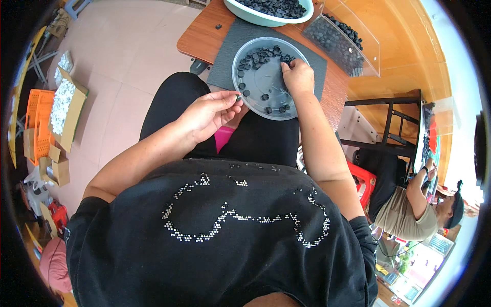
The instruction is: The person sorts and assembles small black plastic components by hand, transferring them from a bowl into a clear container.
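Between the thumb and fingers of my left hand (215, 108) is a small black round cap (238, 97), held just outside the near-left rim of a clear plastic bowl (235, 65). My right hand (299, 77) reaches over the bowl's right side, its fingers drawn together among the small black caps (266, 55) there. What its fingertips pinch, if anything, is hidden among the dark pieces. Most caps in the bowl gather along its far side. Several more lie near its left wall and its near edge. A dark grey mat (221, 71) lies under the bowl.
On the brown table (197, 36), a pale green basin (263, 19) and a clear bin (332, 43) hold more black pieces. One loose piece (218, 26) lies near the left edge. At right, another person (409, 210) sits working. Boxes and an orange crate (38, 120) stand left.
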